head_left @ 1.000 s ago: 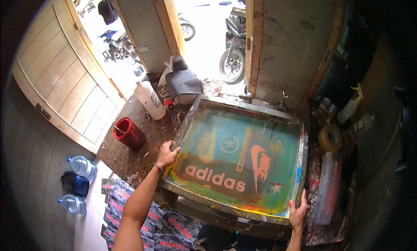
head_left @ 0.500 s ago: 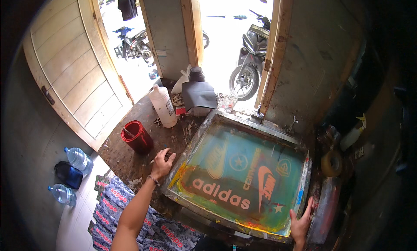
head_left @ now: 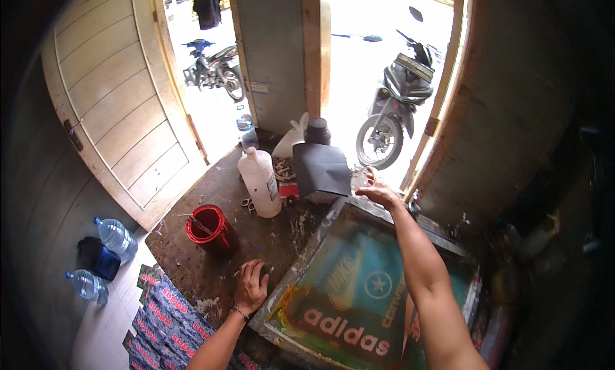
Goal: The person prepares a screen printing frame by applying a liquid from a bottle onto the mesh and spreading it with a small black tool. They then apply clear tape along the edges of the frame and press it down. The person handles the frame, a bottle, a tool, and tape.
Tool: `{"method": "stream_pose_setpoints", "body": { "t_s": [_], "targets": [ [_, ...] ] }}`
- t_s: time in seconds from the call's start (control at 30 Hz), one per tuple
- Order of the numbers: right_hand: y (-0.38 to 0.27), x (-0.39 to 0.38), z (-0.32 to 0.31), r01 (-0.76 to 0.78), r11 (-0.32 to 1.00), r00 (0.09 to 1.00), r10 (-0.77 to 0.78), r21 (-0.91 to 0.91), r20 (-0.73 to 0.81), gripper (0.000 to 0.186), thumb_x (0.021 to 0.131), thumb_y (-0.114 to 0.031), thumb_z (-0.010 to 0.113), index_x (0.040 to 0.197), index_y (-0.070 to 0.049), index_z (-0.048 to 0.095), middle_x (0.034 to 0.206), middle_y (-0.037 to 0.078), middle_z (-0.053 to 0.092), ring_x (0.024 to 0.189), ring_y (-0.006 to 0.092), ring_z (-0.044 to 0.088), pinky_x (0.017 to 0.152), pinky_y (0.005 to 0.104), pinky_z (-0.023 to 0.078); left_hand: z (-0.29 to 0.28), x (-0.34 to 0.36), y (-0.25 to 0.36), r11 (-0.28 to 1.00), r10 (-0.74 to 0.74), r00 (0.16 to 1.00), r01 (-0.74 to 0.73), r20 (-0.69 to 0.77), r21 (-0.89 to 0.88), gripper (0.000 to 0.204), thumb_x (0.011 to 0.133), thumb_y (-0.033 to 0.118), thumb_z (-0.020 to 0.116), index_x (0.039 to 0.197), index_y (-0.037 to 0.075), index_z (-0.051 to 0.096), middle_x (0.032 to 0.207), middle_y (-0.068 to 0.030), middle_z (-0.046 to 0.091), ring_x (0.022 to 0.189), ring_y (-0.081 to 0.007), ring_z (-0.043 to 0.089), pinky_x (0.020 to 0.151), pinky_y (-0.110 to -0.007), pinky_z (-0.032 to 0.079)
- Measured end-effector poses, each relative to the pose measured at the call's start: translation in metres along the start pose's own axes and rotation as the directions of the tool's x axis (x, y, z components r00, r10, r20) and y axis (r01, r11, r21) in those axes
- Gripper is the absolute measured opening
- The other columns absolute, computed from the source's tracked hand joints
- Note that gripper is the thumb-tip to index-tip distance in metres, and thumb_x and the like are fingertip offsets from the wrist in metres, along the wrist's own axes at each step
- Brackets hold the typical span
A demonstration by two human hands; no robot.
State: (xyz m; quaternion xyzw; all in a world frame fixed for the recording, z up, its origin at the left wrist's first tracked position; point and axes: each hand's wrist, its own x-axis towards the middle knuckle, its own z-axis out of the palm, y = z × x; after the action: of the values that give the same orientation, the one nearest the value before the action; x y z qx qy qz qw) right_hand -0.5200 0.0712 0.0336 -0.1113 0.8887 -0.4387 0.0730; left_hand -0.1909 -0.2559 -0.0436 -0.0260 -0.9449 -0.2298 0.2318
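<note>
Screen frame [head_left: 365, 304], left hand [head_left: 252, 287] beside it, right hand [head_left: 379, 190] near its far rail

Frame rests on the stained brown table [head_left: 256, 237], lower right of the view. Mesh teal toward the far side, darker olive-brown nearer; pale orange lettering and emblems show on it, one a star within a ring. Grey rails smeared; yellow staining by the near left corner.

Orientation: left rail slants from lower left to upper right; far rail slopes down to the right. Long axis appears to run left to right, dipping rightward. Largest lettering slopes the same way and reads upright for the wearer.

Obscured: near right corner cut off by the lower edge; right forearm [head_left: 430, 280] covers much of the right half. Right border of the view too dark to resolve.

Left hand: down on the table just beside the left rail, fingers loosely bent, grip slack. Right hand: outstretched just beside a dark sheet [head_left: 320, 168], fingers somewhat apart; cannot tell whether they pinch anything.

Farther left: red cup [head_left: 225, 238], thin stick [head_left: 202, 224] leaning inside; white bottle [head_left: 259, 184] behind it. Outdoors, farthest: motorcycle [head_left: 403, 88].
</note>
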Motion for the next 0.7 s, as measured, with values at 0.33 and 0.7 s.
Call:
{"method": "stream_pose_setpoints", "body": {
  "t_s": [0.33, 0.7],
  "targets": [
    [0.007, 0.039, 0.043, 0.246, 0.956, 0.96, -0.263, 0.162, 0.095, 0.1, 0.076, -0.027, 0.08, 0.149, 0.005, 0.019, 0.135, 0.024, 0.054, 0.128, 0.0314, 0.051, 0.108, 0.0403, 0.04, -0.004, 0.002, 0.007, 0.997, -0.057, 0.995, 0.052, 0.079, 0.059, 0.039, 0.091, 0.024, 0.062, 0.123, 0.004, 0.057, 0.126, -0.0135, 0.056, 0.12, -0.0342, 0.05, 0.103, -0.046, 0.039],
    [-0.025, 0.03, 0.052, 0.335, 0.94, 0.942, -0.334, -0.065, 0.021, 0.049, 0.087, -0.024, 0.066, 0.13, -0.002, 0.055, 0.122, 0.026, 0.061, 0.111, 0.039, 0.061, 0.094, 0.0423, 0.05, 0.001, 0.001, 0.009, 0.991, -0.065, 0.995, 0.055, 0.076, 0.123, 0.045, 0.089, 0.029, 0.065, 0.124, 0.004, 0.055, 0.127, -0.0133, 0.053, 0.12, -0.0345, 0.048, 0.103, -0.047, 0.038]
  ]
}}
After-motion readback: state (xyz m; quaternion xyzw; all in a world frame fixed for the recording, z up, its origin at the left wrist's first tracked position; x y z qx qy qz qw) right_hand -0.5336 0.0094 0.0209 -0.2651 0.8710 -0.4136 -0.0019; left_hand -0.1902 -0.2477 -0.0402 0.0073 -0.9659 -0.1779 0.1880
